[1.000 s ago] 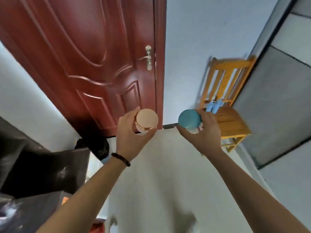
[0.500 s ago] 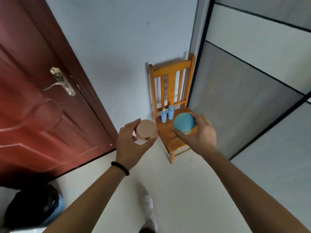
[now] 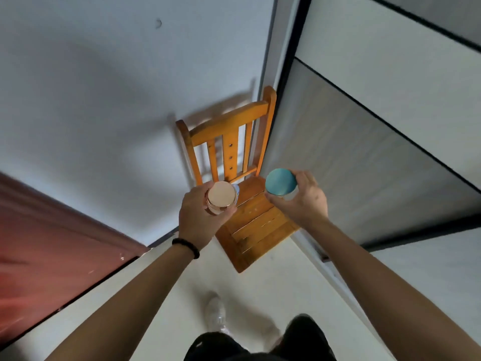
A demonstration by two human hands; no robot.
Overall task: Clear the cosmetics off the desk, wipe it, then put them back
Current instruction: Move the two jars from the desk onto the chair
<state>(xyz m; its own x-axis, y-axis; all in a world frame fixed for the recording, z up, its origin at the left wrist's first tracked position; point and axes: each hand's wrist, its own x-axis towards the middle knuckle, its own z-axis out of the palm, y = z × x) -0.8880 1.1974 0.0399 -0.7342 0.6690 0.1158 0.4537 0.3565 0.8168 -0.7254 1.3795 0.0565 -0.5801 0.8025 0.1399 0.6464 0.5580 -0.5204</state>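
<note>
My left hand (image 3: 200, 220) grips a jar with a rose-gold lid (image 3: 221, 196), held above the left side of a wooden chair seat (image 3: 260, 225). My right hand (image 3: 304, 201) grips a jar with a teal lid (image 3: 281, 181) over the seat's right rear corner. A small blue bottle (image 3: 236, 188) stands on the seat behind the rose-gold jar, mostly hidden by it. The desk is not in view.
The orange wooden chair stands in a corner between a white wall (image 3: 104, 100) and grey wardrobe panels (image 3: 364, 152). A red-brown door (image 3: 52, 243) is at the lower left. My shoe (image 3: 216, 312) is on the pale floor in front of the chair.
I have come closer to the chair and the view has swung right. Both hands, still holding the jars, are now over the seat. The door has slid to the left edge.
</note>
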